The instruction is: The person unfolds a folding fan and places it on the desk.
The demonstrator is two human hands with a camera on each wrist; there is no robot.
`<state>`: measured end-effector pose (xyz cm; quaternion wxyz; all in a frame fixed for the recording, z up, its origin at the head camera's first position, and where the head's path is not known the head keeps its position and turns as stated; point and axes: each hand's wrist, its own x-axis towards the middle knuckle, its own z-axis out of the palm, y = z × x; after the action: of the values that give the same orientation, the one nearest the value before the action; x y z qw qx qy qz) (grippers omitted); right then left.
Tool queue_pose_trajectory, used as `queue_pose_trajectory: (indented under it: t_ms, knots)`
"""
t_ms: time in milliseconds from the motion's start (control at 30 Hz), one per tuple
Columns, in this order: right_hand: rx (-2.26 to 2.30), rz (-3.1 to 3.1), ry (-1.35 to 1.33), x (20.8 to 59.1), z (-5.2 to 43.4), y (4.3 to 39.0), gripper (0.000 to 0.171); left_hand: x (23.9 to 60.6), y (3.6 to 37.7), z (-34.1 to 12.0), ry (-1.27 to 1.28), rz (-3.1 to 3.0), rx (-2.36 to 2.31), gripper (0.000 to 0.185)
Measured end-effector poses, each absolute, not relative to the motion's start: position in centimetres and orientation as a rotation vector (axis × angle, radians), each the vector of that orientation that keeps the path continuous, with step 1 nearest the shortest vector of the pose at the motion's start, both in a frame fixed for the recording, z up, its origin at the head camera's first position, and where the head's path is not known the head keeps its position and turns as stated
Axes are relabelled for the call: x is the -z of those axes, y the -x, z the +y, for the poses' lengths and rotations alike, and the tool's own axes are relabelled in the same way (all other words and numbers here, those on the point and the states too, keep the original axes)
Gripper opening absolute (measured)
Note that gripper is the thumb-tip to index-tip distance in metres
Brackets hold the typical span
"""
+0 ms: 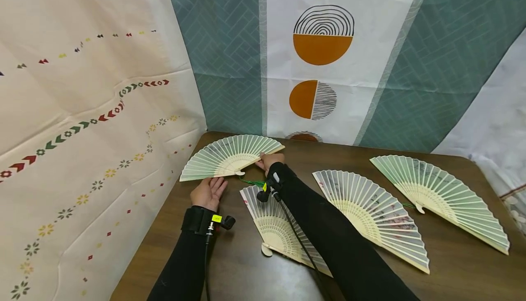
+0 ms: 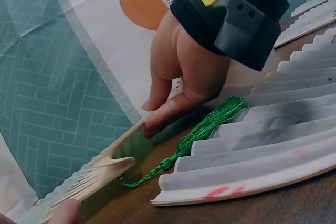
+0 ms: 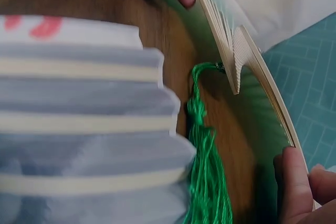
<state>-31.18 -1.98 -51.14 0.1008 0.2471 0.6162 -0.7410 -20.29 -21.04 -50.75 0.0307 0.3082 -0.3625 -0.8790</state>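
Note:
A green and cream folding fan (image 1: 232, 157) stands spread at the table's back left. My right hand (image 1: 271, 160) pinches its right outer rib between thumb and fingers, as the right wrist view also shows, with fingers (image 3: 296, 182) against the rib. Palm up, my left hand (image 1: 208, 193) touches the fan's lower left edge with its fingertips, the fingers fairly straight. From the fan's pivot a green tassel (image 2: 202, 132) trails onto the table, beside a white-grey fan (image 1: 283, 232) with pink marks. My right forearm covers part of that second fan.
Further right on the brown wooden table (image 1: 242, 282) lie another spread white fan (image 1: 374, 214) and a green one (image 1: 444, 189). Patterned cloth (image 1: 230, 63) hangs behind the table, and a cream cloth (image 1: 102, 155) borders its left side.

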Motion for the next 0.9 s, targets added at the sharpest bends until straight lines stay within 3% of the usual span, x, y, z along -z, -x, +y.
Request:
queue_pose_trajectory:
  t_ms: [500, 900]
  knots:
    - [2.278, 1.695, -0.669, 50.3, -1.1, 30.6, 0.036, 51.0, 19.4, -21.5, -0.950, -1.072, 2.745, 0.063]
    - [2.115, 1.760, -0.716, 50.1, 0.0, 31.6, 0.065, 51.0, 19.3, -21.6, -0.991, -1.037, 2.727, 0.062]
